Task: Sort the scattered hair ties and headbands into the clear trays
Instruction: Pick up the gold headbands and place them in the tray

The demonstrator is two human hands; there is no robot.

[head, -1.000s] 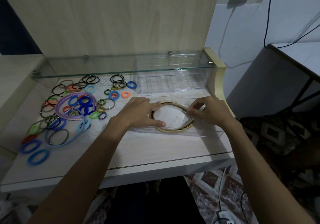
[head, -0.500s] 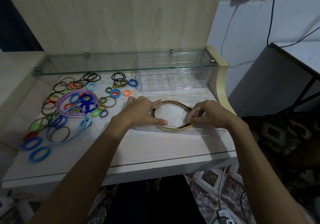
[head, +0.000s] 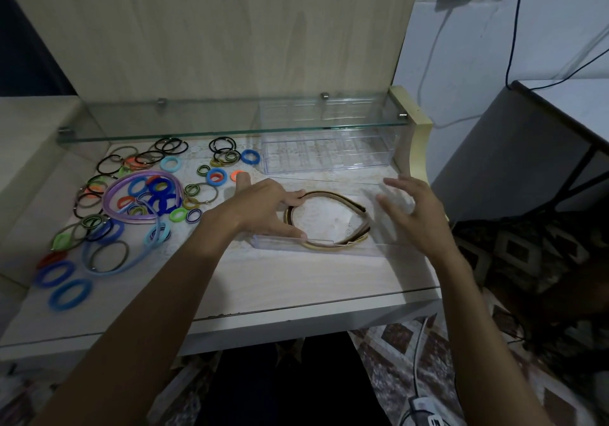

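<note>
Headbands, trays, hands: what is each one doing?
Tan headbands: lying in the near tray.
Near clear tray: holds headbands.
Far clear tray: looks empty.
Purple headband: on desk, unsorted.
Left hand: open, touching tan headbands.
Right hand: open, lifted off.

The right hand [head: 416,215] has let go of the tan and brown headbands [head: 329,219], which it pinched at their right side 0.5 s ago. It now hovers just right of them, lifted, fingers spread and motion-blurred. With that side released, the headbands' ends lie looser against the front wall of the clear tray [head: 389,250].
</note>
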